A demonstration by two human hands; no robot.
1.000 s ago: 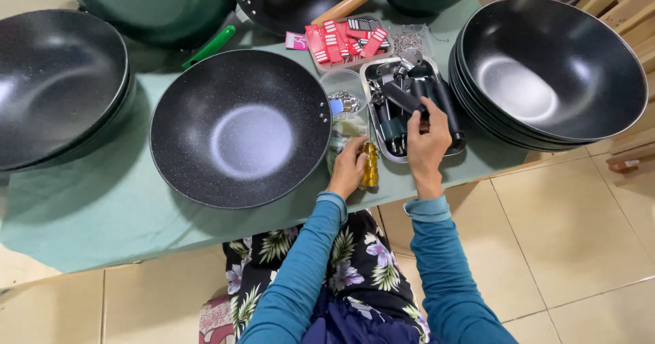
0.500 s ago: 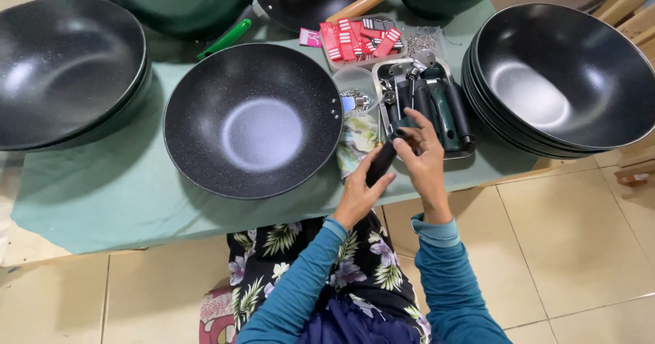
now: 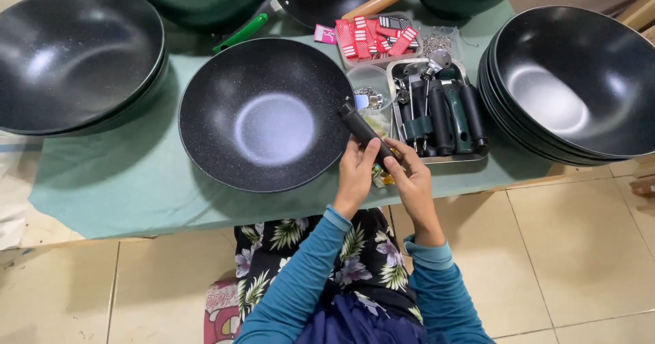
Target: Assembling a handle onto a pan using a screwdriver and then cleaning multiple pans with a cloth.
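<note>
A dark speckled wok (image 3: 266,115) with no handle lies on the green cloth in front of me. A black pan handle (image 3: 361,131) is held by both hands, its far end close to the wok's right rim. My left hand (image 3: 355,177) grips its near part from the left. My right hand (image 3: 411,180) holds its near end from the right. Just behind my right hand, a metal tray (image 3: 477,154) carries several more black and green handles.
A stack of woks (image 3: 573,85) stands at the right, another stack (image 3: 75,57) at the left. Pans with a green handle (image 3: 239,32) and a wooden handle (image 3: 372,4) lie at the back. Red and white small packets (image 3: 372,37) and a clear tub of screws (image 3: 368,95) sit near the tray.
My right hand took a black handle out of the tray and brought it down toward me. Both hands now hold it, and its tip has swung toward the wok's rim.
</note>
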